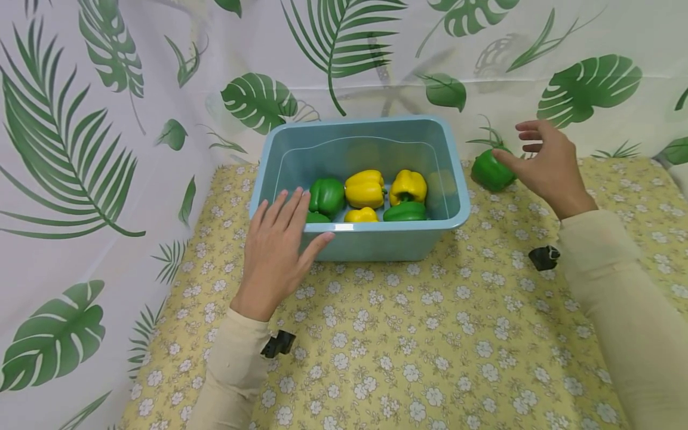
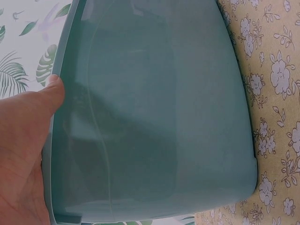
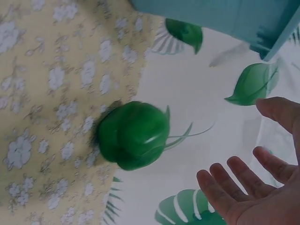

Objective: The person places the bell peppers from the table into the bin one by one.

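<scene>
A blue plastic bin (image 1: 371, 242) stands on the floral cloth with green and yellow bell peppers inside. My left hand (image 1: 276, 254) rests on the bin's near left rim, fingers reaching over the edge and thumb along the front. In the left wrist view the thumb lies on the rim of the bin (image 2: 154, 112). To the right of the bin a green bell pepper (image 1: 491, 171) sits on the cloth. My right hand (image 1: 548, 170) hovers beside that pepper with fingers spread; the right wrist view shows a gap between the hand (image 3: 258, 187) and the pepper (image 3: 133, 136).
In the bin lie a yellow pepper (image 1: 364, 189), another yellow pepper (image 1: 408, 185), a green pepper (image 1: 326, 196) and several more, partly hidden by the front wall. A leaf-patterned white sheet (image 1: 376, 95) hangs behind and at the left. Yellow floral cloth (image 1: 376, 346) covers the table.
</scene>
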